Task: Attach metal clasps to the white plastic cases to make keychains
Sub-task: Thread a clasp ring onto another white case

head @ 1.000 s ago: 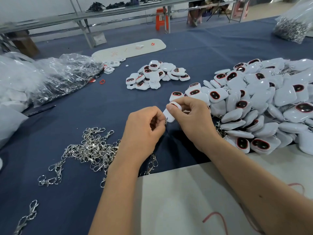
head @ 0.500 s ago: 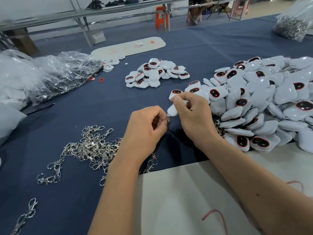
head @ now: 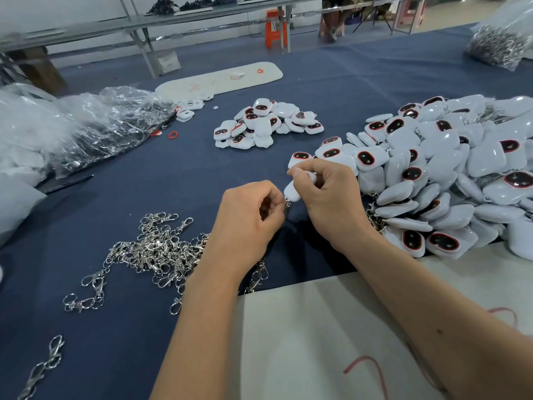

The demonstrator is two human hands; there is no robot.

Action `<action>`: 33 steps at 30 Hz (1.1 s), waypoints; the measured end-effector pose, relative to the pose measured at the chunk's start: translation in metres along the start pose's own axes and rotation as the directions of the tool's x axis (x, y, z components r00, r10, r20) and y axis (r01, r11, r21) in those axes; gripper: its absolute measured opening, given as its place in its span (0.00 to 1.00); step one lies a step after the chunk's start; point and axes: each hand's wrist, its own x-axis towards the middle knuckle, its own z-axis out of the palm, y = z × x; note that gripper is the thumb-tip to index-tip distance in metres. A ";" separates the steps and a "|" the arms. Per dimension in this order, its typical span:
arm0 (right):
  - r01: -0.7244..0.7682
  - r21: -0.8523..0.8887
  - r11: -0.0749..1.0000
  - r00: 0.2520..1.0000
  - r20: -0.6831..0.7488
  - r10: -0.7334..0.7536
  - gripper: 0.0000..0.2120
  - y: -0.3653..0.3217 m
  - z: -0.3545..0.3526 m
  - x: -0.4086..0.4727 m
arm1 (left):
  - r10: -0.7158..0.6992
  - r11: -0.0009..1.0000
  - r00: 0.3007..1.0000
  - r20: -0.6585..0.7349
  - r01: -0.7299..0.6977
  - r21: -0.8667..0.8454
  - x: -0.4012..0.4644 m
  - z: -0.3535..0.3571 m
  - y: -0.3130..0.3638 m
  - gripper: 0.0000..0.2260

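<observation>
My right hand [head: 328,197] grips a white plastic case [head: 292,192], its lower end pointing down towards my left hand. My left hand [head: 248,223] pinches a metal clasp [head: 287,204] right at the case's lower tip; most of the clasp is hidden by my fingers. A tangle of loose metal clasps [head: 153,249] lies on the blue cloth to the left of my left wrist. A large heap of white cases with red-rimmed dark windows [head: 438,171] lies to the right, some with clasps on them. A smaller pile of cases [head: 265,124] sits further back.
Crumpled clear plastic bags [head: 95,122] lie at the left. A bag of metal parts [head: 496,44] stands at the far right. A white board [head: 219,79] lies at the back and a white sheet [head: 331,327] covers the near table. Two stray clasps [head: 43,368] lie near left.
My right hand has turned the case from tilted upward to pointing down at the clasp. Both hands stayed close together, the left keeping its pinch on the clasp.
</observation>
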 end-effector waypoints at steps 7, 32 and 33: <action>0.084 -0.056 0.995 0.996 -0.024 -0.086 0.09 0.000 0.001 -0.001 | -0.088 0.996 0.996 0.001 0.088 -0.024 -0.002 -0.001 0.003 0.09; -0.255 0.438 0.862 0.967 0.106 0.232 0.10 0.002 -0.003 0.003 | -0.092 0.979 0.992 -0.087 0.074 -0.192 0.001 -0.004 0.011 0.08; -0.286 0.483 0.827 0.958 0.140 0.250 0.11 0.001 -0.002 0.003 | -0.102 0.972 0.990 -0.096 0.079 -0.219 0.002 -0.004 0.011 0.09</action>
